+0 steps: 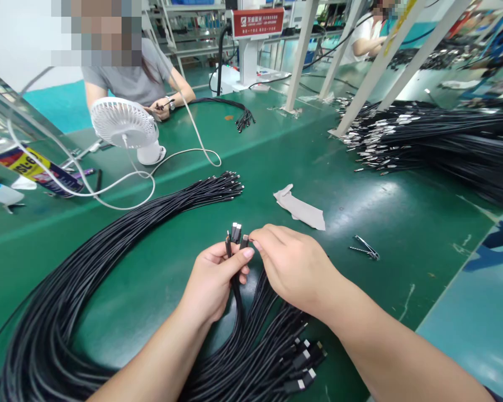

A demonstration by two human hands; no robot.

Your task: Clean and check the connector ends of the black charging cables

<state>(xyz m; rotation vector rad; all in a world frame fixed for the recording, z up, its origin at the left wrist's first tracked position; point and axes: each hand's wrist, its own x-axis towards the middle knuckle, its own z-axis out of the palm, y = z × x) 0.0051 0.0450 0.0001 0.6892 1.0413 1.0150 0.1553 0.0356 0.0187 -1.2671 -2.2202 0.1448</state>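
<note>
My left hand [209,282] is closed around a few black cables, thumb on top. Their plugs [236,231], with bright metal ends, stick up out of the fingers. Close beside them my right hand [295,265] is pinched at the tip of one plug [245,240]; whatever lies between its fingertips is too small to make out. Below both hands runs a thick bundle of black cables [109,240], curving from the left round to the front. Plug ends [304,357] of the same kind lie loose under my right forearm.
A crumpled pale strip [302,209] and metal tweezers [366,248] lie on the green table [402,218]. A white fan [123,123] and spray can [42,173] stand left. More cables [423,134] are piled beyond slanted posts [362,72]. A person [146,78] sits opposite, handling cables.
</note>
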